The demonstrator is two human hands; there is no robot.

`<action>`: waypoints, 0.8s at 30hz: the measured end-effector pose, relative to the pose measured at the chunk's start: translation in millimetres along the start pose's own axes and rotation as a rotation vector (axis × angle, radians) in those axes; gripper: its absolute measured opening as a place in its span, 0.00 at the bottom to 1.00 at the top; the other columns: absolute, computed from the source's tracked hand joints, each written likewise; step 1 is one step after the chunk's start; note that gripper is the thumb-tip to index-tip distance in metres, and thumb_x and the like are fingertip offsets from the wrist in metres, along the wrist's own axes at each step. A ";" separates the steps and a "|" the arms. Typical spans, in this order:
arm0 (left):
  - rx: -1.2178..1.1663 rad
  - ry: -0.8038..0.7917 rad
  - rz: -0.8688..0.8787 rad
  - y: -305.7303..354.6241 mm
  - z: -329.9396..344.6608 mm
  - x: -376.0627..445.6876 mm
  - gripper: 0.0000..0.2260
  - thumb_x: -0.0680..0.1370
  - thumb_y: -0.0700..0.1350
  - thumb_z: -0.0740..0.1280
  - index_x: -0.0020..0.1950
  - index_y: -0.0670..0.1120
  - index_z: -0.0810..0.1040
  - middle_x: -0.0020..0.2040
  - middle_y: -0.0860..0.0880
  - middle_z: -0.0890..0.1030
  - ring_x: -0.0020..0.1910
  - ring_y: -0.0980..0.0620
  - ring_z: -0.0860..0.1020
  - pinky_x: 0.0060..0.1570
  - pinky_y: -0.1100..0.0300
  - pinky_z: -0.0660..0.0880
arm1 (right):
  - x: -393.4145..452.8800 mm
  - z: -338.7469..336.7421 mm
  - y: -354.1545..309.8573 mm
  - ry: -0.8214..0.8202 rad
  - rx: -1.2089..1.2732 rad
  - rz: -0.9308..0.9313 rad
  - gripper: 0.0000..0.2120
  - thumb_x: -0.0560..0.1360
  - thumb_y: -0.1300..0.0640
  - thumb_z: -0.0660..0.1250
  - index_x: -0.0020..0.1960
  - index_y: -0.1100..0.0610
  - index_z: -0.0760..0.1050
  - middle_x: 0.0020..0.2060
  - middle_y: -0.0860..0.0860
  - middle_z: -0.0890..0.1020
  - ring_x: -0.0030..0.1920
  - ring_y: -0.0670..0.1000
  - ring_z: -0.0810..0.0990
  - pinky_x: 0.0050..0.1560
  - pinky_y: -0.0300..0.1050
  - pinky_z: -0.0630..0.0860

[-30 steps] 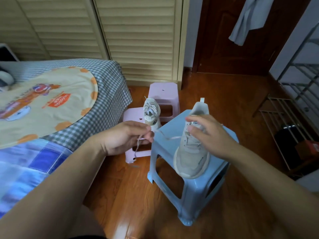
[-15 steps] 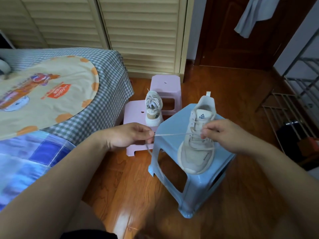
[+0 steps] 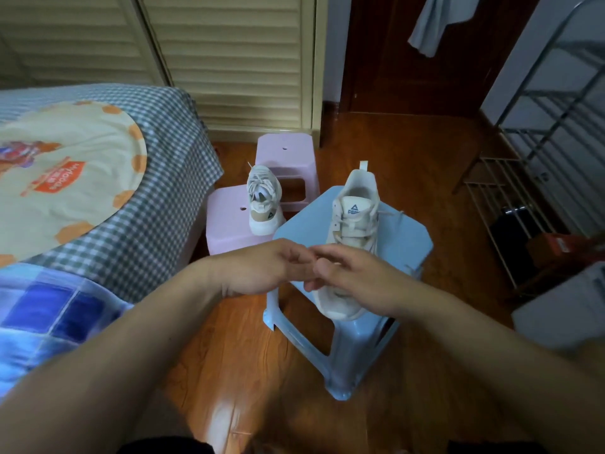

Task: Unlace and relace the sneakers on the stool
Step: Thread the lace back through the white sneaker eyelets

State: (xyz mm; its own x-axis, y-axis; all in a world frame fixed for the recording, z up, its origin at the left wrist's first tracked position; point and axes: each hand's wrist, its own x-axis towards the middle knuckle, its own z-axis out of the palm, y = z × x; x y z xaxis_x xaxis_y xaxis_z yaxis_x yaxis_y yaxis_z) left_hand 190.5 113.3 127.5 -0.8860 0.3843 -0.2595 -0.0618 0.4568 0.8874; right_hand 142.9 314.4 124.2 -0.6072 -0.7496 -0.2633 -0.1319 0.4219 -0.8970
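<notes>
White sneaker [image 3: 352, 224] on blue stool [image 3: 406, 237], left hand [image 3: 262, 270] and right hand [image 3: 353, 276] meeting above toe, grasp indiscernible; risk: loose lace [image 3: 391, 213] slipping out of eyelets.

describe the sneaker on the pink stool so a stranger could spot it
Start at the gingham-covered bed; beside its corner stands a low pink plastic stool. The white mesh sneaker sits there alone, heel towards the camera, unlike its twin on the blue stool under the hands.
</notes>
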 end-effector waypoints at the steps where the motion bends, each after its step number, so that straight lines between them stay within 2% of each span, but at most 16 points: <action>1: 0.012 0.025 -0.005 1.2 -0.5 0.2 0.18 0.81 0.55 0.66 0.42 0.42 0.81 0.40 0.55 0.77 0.43 0.59 0.75 0.52 0.63 0.71 | 1.1 4.5 0.3 0.007 0.058 0.021 0.13 0.83 0.50 0.61 0.64 0.52 0.76 0.46 0.46 0.85 0.42 0.45 0.84 0.51 0.41 0.79; 2: 0.040 0.056 -0.017 0.0 -2.2 0.2 0.19 0.80 0.58 0.66 0.43 0.43 0.82 0.41 0.53 0.77 0.44 0.55 0.75 0.55 0.58 0.72 | -0.4 3.4 1.2 0.000 0.111 0.051 0.12 0.84 0.50 0.61 0.59 0.55 0.78 0.37 0.48 0.82 0.33 0.47 0.79 0.42 0.42 0.78; 3: 0.075 0.086 -0.032 -1.8 -4.1 -0.6 0.18 0.78 0.60 0.66 0.42 0.46 0.83 0.43 0.52 0.77 0.46 0.51 0.76 0.59 0.51 0.73 | -2.4 0.1 3.7 -0.022 0.145 0.078 0.13 0.84 0.51 0.60 0.55 0.58 0.79 0.31 0.50 0.76 0.28 0.48 0.71 0.33 0.41 0.72; 4: 0.096 0.106 -0.042 -4.3 -5.6 -1.2 0.17 0.77 0.61 0.66 0.42 0.48 0.83 0.45 0.52 0.77 0.49 0.47 0.77 0.63 0.46 0.72 | -5.1 -3.7 4.9 -0.045 0.169 0.099 0.14 0.84 0.52 0.60 0.52 0.60 0.80 0.28 0.50 0.70 0.27 0.47 0.65 0.29 0.40 0.64; 6: 0.117 0.109 -0.056 -9.5 -8.0 -2.2 0.16 0.77 0.62 0.65 0.42 0.51 0.84 0.48 0.52 0.77 0.53 0.46 0.78 0.65 0.43 0.71 | -10.2 -12.9 8.3 -0.060 0.161 0.110 0.13 0.84 0.55 0.61 0.46 0.61 0.79 0.27 0.49 0.65 0.27 0.46 0.60 0.27 0.39 0.58; 9: 0.174 0.129 -0.112 -20.1 -16.2 -4.2 0.14 0.80 0.59 0.66 0.44 0.52 0.84 0.51 0.50 0.79 0.55 0.49 0.78 0.67 0.44 0.71 | -12.9 -32.5 14.7 -0.012 0.144 0.167 0.13 0.82 0.59 0.63 0.40 0.60 0.78 0.26 0.49 0.64 0.25 0.45 0.60 0.26 0.40 0.55; 11: 0.163 0.167 -0.171 -27.7 -26.2 -6.6 0.15 0.81 0.59 0.66 0.46 0.50 0.84 0.50 0.44 0.79 0.49 0.48 0.78 0.62 0.45 0.74 | -14.2 -44.4 18.5 0.027 0.159 0.190 0.14 0.81 0.61 0.64 0.37 0.61 0.77 0.24 0.49 0.64 0.25 0.46 0.59 0.27 0.42 0.53; 12: 0.129 0.178 -0.190 -30.8 -29.0 -7.1 0.16 0.81 0.59 0.65 0.46 0.48 0.84 0.46 0.43 0.79 0.45 0.50 0.77 0.56 0.47 0.76 | -16.2 -47.4 17.7 0.049 0.142 0.181 0.13 0.80 0.62 0.64 0.37 0.61 0.77 0.24 0.49 0.64 0.25 0.46 0.59 0.27 0.42 0.54; 14: -0.011 0.201 -0.194 -30.6 -27.8 -6.1 0.16 0.82 0.55 0.65 0.47 0.43 0.82 0.39 0.50 0.79 0.41 0.58 0.76 0.49 0.58 0.74 | -20.2 -48.6 17.8 0.095 0.030 0.122 0.13 0.79 0.62 0.65 0.37 0.62 0.79 0.24 0.48 0.67 0.25 0.45 0.62 0.27 0.39 0.57; 15: -0.127 0.234 -0.196 -27.9 -24.6 -3.2 0.14 0.82 0.51 0.65 0.46 0.41 0.81 0.38 0.52 0.80 0.41 0.58 0.78 0.48 0.61 0.76 | -22.1 -47.6 19.2 0.134 -0.060 0.070 0.13 0.79 0.62 0.66 0.36 0.62 0.80 0.24 0.47 0.68 0.24 0.43 0.64 0.27 0.36 0.60; 16: -0.259 0.293 -0.202 -26.5 -21.3 0.2 0.13 0.82 0.48 0.66 0.46 0.40 0.81 0.39 0.50 0.81 0.42 0.55 0.81 0.48 0.61 0.79 | -22.9 -45.5 21.7 0.185 -0.161 0.005 0.13 0.78 0.61 0.67 0.36 0.61 0.80 0.23 0.47 0.70 0.25 0.41 0.65 0.28 0.33 0.61; 18: -0.515 0.455 -0.214 -22.1 -14.1 8.3 0.10 0.80 0.46 0.70 0.46 0.39 0.80 0.42 0.44 0.82 0.46 0.47 0.84 0.48 0.57 0.81 | -23.8 -41.5 30.4 0.303 -0.358 -0.133 0.15 0.78 0.58 0.67 0.33 0.58 0.78 0.24 0.50 0.72 0.26 0.43 0.68 0.29 0.35 0.62; 20: -0.776 0.577 -0.222 -13.6 -6.0 16.3 0.09 0.80 0.43 0.70 0.44 0.38 0.78 0.45 0.40 0.82 0.49 0.44 0.85 0.49 0.54 0.83 | -23.1 -38.8 39.1 0.392 -0.561 -0.237 0.19 0.79 0.54 0.66 0.30 0.50 0.69 0.23 0.48 0.70 0.26 0.46 0.70 0.29 0.37 0.61; 22: -1.033 0.618 -0.206 -1.7 2.7 22.8 0.11 0.82 0.41 0.66 0.42 0.38 0.76 0.47 0.39 0.84 0.52 0.43 0.85 0.52 0.51 0.83 | -22.0 -32.6 42.9 0.431 -0.661 -0.294 0.22 0.80 0.54 0.66 0.30 0.44 0.61 0.23 0.43 0.67 0.26 0.46 0.70 0.29 0.36 0.59; 24: -1.211 0.637 -0.179 10.0 8.3 27.8 0.13 0.84 0.41 0.62 0.40 0.39 0.74 0.46 0.40 0.84 0.51 0.43 0.86 0.52 0.50 0.83 | -22.1 -20.2 44.0 0.424 -0.653 -0.331 0.23 0.80 0.54 0.65 0.31 0.43 0.59 0.24 0.41 0.66 0.26 0.44 0.70 0.29 0.39 0.62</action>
State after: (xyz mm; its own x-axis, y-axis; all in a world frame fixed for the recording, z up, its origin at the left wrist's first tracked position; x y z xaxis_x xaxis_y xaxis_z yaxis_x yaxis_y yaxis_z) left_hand 169.1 135.2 126.0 -0.8588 -0.1852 -0.4777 -0.2623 -0.6420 0.7205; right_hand 134.7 359.9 97.7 -0.6831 -0.6864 0.2497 -0.7017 0.5218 -0.4851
